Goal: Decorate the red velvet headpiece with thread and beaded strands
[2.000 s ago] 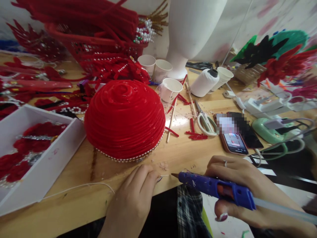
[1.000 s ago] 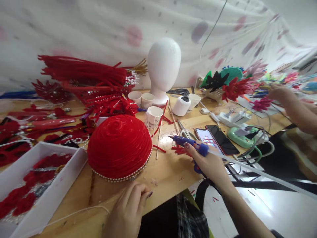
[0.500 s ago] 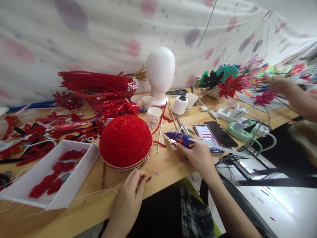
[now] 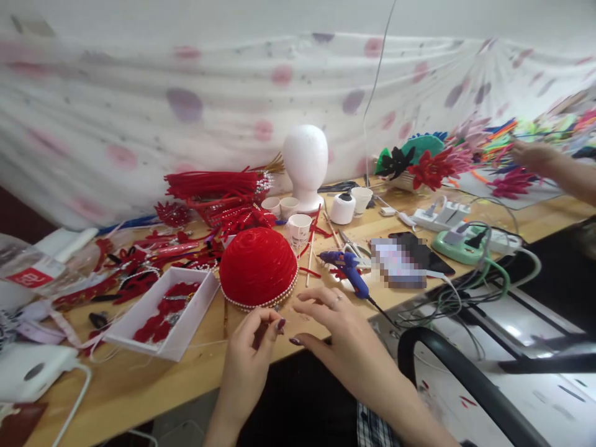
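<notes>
A red domed cap (image 4: 259,267) with a string of beads round its rim sits on the wooden table. At its front edge, my left hand (image 4: 254,338) has thumb and fingertips pinched together; whatever they hold is too small to make out. Just to the right, my right hand (image 4: 338,326) has its fingers apart, thumb separate, with nothing in it. A blue glue gun (image 4: 349,272) lies on the table beyond my right hand, beside scissors (image 4: 356,249).
An open white box (image 4: 189,313) with red pieces is at the left. Behind stand a white foam head (image 4: 305,162), paper cups (image 4: 298,230) and red stems (image 4: 212,185). Phones (image 4: 421,251), a power strip (image 4: 459,245) and cables lie right. Another person's hand (image 4: 535,155) is at the far right.
My right hand has let go of the blue glue gun, which now lies on the table, and has come left towards my left hand. The view has tilted up and shifted left.
</notes>
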A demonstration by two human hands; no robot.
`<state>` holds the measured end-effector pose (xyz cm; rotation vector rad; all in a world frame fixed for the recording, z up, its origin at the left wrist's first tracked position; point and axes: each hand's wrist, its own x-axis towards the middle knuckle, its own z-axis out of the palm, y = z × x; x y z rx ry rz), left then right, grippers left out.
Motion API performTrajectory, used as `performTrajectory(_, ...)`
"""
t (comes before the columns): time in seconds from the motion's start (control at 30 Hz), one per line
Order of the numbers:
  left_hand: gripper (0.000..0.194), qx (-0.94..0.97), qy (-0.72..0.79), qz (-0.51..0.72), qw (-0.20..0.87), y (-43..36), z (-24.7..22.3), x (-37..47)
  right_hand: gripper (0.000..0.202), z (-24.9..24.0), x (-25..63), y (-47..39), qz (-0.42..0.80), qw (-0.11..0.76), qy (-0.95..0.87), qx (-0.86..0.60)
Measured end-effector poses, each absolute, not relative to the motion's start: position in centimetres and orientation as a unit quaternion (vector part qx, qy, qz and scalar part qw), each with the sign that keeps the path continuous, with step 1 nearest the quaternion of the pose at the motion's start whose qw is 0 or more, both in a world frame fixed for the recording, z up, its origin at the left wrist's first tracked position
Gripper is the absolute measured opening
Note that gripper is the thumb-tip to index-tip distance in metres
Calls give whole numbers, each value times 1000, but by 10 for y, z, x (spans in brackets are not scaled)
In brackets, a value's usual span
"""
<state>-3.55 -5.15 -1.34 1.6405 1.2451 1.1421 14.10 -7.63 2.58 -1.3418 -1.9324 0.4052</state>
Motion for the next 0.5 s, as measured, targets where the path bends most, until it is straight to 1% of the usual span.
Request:
performTrajectory(0.03,25,648,486,447,381,-52,-12,-36,37,25,135,-71,159,368,-757,-516)
performTrajectory(0.13,26,658,481,446,370,-51,-13,-38,19,21,127,-62,168,371,-765,-499)
performTrajectory(0.33,21,690,465,434,345,-43,-22,-37,18,7,129,-59,190,407,-736,-507)
performTrajectory(0.5,19,708,454,446,305,-42,-25,-36,19,-3,132,-53,189,414,-712,-535)
